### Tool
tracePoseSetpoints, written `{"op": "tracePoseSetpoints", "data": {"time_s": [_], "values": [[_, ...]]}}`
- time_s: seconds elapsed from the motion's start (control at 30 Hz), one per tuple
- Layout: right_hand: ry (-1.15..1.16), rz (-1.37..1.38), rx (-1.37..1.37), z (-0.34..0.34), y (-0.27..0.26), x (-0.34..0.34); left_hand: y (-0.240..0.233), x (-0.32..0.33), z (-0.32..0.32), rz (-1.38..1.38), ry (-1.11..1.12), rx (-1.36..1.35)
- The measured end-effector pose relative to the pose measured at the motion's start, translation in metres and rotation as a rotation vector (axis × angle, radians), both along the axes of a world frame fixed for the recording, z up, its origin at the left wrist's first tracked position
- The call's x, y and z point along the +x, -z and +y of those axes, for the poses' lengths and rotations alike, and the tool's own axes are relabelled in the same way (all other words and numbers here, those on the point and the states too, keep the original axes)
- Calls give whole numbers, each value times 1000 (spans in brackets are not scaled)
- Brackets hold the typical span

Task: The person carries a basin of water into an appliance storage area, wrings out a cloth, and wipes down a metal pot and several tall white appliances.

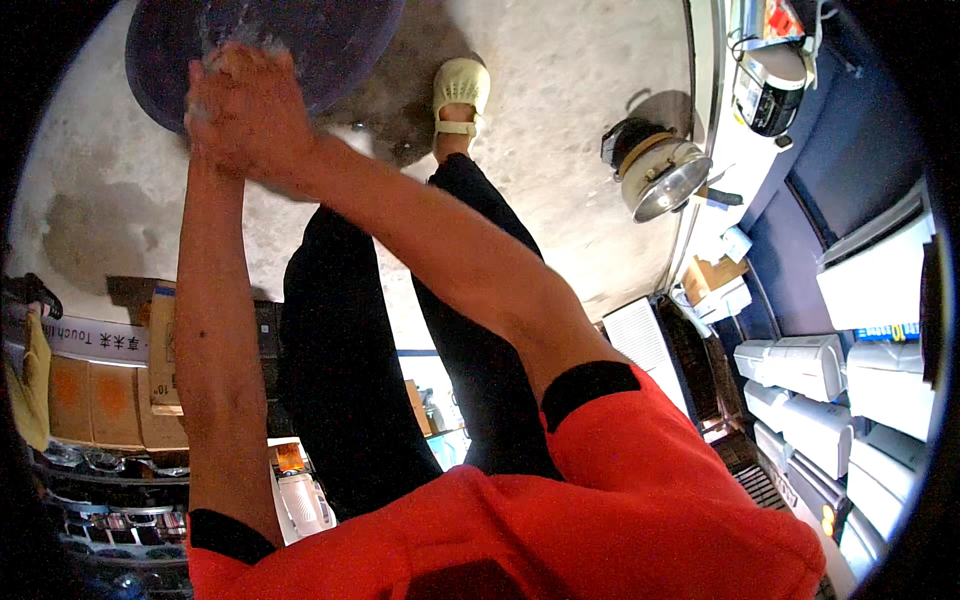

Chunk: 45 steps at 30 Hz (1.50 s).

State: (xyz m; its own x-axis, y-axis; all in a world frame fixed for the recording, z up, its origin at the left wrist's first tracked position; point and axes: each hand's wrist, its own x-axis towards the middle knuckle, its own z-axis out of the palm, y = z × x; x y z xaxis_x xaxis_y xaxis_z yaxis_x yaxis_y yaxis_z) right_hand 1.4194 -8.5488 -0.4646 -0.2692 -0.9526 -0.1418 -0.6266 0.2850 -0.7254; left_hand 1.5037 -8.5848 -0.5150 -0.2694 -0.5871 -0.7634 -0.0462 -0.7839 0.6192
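Observation:
My left hand (206,131) and my right hand (266,112) are pressed together, at the near side of a dark purple tub (345,56). The fingers overlap, and whatever lies between them is mostly hidden. Something clear and glistening (247,26), either water or thin plastic, shows just beyond the knuckles, over the tub. Both hands look wet. The tub stands on a concrete floor (555,97) and is cut off by the top of the view.
A pale yellow clog (461,86) is on my foot, right of the tub. Farther right stands a shiny pot-like vessel (667,176). Cardboard boxes (94,401) line the lower left. Shelving along the right holds several white cartons or rolls (814,435). Damp patches (94,236) darken the floor.

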Motion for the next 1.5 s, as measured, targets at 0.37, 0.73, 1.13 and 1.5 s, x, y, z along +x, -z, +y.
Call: {"op": "tracePoseSetpoints", "data": {"time_s": [0.37,0.73,1.13,1.5], "values": [[309,-86,334,-26,198,-66,42,4,-25,170,-588,292],[-329,-86,168,-4,119,-12,62,18,-30,273,-204,585],[21,239,264,-40,77,-10,52,34,10,847,-570,575],[127,-47,-108,-8,-29,25,-15,57,-3,1032,-323,531]]}}
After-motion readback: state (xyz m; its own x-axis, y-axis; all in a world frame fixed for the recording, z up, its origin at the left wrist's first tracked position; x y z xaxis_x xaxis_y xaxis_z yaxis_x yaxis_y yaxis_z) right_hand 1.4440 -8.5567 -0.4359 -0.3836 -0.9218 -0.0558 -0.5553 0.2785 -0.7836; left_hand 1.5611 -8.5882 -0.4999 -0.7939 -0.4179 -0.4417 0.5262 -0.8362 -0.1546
